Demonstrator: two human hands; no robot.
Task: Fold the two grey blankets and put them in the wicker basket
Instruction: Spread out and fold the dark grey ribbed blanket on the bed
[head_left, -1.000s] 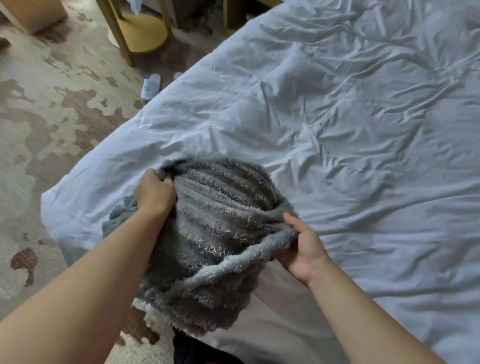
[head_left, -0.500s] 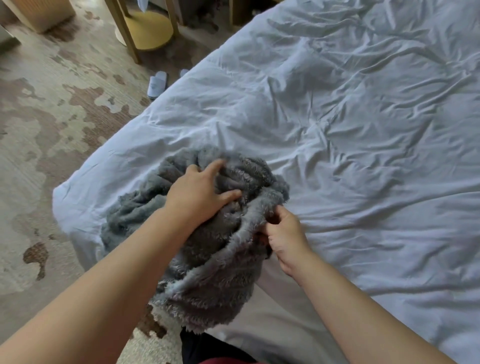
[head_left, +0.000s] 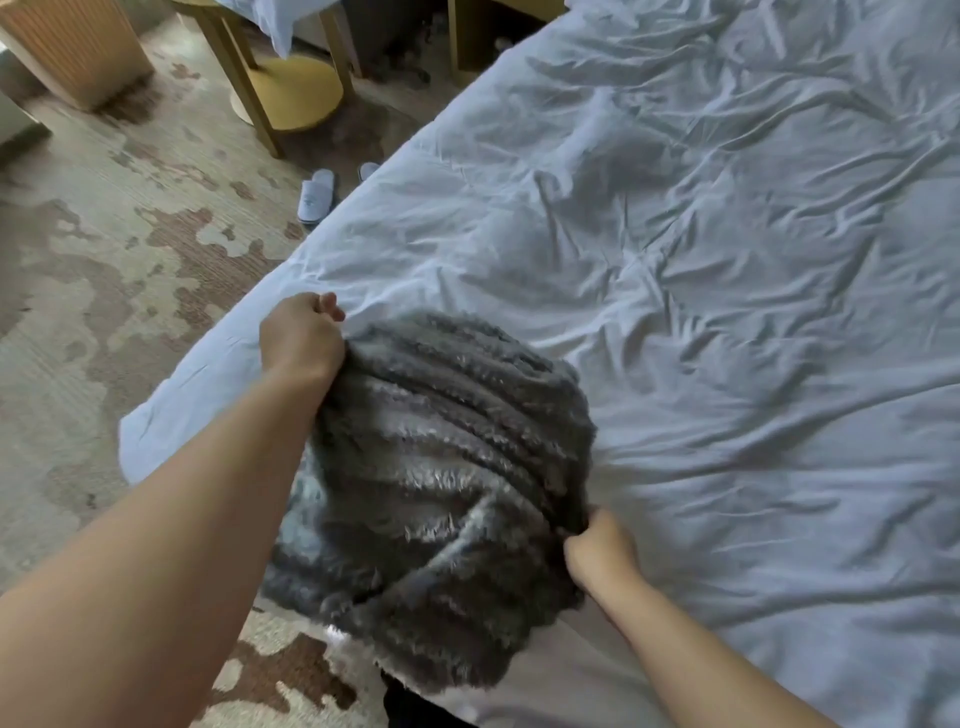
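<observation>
Item in hand: One grey blanket lies in a rounded, loosely layered heap on the near corner of the bed. Its lower fringe hangs over the bed's edge.
Left hand: Your left hand is clenched, fingers curled, on the heap's far left edge.
Right hand: Your right hand is closed in a fist-like pinch on a fold at the near right edge.
Fold quality: The layers are uneven and no square corners show. I judge the fold to be in progress, not finished.
Second blanket: It is not in view, so its condition cannot be reported.
Basket: A tan ribbed object stands on the carpet at far left. You cannot confirm from here that it is the wicker basket.
Surroundings: Slippers lie beside the bed, and a round wooden side table stands beyond them.
Done: Nothing shows as stowed.
Outstanding: Square off this blanket, fold the other one, and place both in the basket.
</observation>
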